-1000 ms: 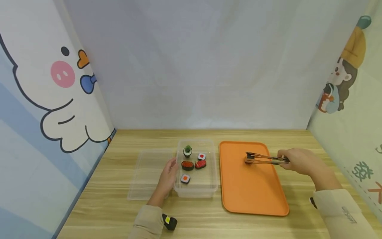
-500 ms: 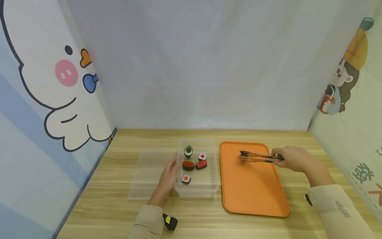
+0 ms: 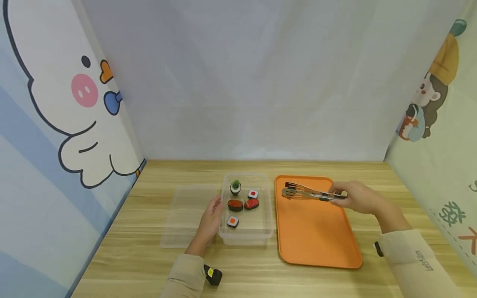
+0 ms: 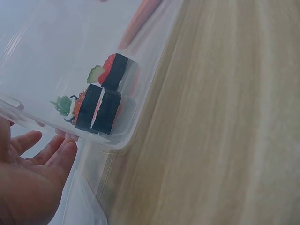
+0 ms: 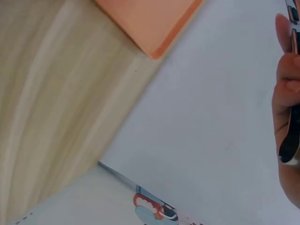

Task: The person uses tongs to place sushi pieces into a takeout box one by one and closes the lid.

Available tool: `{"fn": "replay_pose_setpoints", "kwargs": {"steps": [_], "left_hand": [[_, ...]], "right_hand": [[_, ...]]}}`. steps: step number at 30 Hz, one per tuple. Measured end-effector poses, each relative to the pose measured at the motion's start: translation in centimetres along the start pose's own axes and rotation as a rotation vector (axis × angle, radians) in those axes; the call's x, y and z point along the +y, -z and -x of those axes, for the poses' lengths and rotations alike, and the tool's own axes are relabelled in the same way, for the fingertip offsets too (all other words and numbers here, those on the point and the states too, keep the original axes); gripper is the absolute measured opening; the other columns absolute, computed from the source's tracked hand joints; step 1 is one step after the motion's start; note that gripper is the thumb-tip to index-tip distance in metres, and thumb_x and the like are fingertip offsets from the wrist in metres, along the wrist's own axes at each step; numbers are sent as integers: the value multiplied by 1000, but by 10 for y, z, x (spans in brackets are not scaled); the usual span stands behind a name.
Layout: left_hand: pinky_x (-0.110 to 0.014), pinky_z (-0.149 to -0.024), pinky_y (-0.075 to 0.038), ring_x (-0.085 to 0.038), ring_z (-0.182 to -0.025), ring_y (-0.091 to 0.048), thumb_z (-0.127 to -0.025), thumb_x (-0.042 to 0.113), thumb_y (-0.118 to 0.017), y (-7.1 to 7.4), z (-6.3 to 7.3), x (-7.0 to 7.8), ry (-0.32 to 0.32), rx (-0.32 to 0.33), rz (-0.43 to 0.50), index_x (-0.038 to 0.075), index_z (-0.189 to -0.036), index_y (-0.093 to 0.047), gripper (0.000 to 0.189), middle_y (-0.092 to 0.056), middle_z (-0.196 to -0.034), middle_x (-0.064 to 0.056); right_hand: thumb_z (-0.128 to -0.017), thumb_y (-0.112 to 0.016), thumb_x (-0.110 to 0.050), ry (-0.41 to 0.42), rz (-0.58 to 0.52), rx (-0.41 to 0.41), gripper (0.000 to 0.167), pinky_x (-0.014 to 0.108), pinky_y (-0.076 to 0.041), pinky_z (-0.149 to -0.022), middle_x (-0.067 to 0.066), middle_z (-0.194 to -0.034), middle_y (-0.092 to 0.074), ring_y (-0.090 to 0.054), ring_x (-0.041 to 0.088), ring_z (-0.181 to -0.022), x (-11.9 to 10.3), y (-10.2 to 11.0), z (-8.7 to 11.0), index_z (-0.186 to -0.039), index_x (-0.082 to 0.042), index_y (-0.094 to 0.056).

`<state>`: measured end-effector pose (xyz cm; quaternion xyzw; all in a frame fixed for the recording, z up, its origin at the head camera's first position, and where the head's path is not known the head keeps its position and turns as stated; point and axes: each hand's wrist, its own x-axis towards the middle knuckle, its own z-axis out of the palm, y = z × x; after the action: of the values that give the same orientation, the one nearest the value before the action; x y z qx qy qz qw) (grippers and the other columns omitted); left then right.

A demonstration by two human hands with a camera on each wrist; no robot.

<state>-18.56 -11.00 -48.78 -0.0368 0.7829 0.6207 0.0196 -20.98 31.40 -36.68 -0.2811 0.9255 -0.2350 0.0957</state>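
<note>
My right hand (image 3: 359, 198) grips metal tongs (image 3: 309, 193) over the upper part of the orange tray (image 3: 316, 231). The tongs point left, towards the box; I cannot tell whether anything is between their tips. My left hand (image 3: 210, 219) rests its relaxed fingers against the left wall of a clear plastic box (image 3: 246, 240), touching it under the rim in the left wrist view. Inside lie several toy sushi pieces: a green-topped roll (image 3: 235, 188), a red-topped oval piece (image 3: 235, 205), another red-topped piece (image 3: 251, 203), and two white rolls with red or orange centres (image 3: 232, 222).
A clear flat lid (image 3: 186, 217) lies on the wooden table (image 3: 149, 265) left of the box, partly behind my left hand. The box and tray stand side by side with a narrow gap. A pale curtain (image 3: 261, 82) closes off the back, and printed cloths hang at both sides.
My right hand has carried the tongs left and slightly up, from mid-tray towards the tray's left edge. The dark piece seen at their tips earlier is no longer distinct. My left hand stays put.
</note>
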Motion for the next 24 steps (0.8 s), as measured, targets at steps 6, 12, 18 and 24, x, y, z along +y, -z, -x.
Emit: {"fn": "replay_pose_setpoints", "kwargs": {"steps": [6, 12, 18, 24], "left_hand": [[-56, -102, -36, -40, -126, -44, -106, 26, -40, 1, 0, 0, -4, 2, -9, 4, -147, -38, 47, -44, -143, -22], [-56, -102, -36, -40, -126, -44, -106, 26, -40, 0, 1, 2, 1, -2, -16, 4, -147, -38, 47, -44, -143, -22], [-56, -101, -37, -40, -126, -44, -106, 27, -40, 1, 0, 5, 7, 2, -17, 4, -147, -38, 47, -45, -142, -22], [-56, -101, -38, -39, -124, -46, -106, 26, -41, 1, 0, 5, 15, 6, -16, 4, -146, -40, 46, -46, -140, -22]], "right_hand": [[-95, -66, -24, -47, -88, -66, 13, 28, -39, -54, -5, -89, -58, -45, 12, -63, 15, -24, 4, -104, -15, -63], [-93, -68, -22, -45, -95, -71, 12, 28, -43, -51, -3, -88, -58, -48, 12, -62, 18, -30, 13, -99, -14, -63], [-94, -68, -24, -107, -96, -93, 13, 28, -43, -49, -3, -87, -56, -47, 11, -57, 16, -20, 23, -101, -15, -62], [-93, -69, -24, -82, -62, -73, 13, 27, -43, -48, -7, -86, -58, -47, 8, -56, 18, -18, 32, -101, -15, -63]]}}
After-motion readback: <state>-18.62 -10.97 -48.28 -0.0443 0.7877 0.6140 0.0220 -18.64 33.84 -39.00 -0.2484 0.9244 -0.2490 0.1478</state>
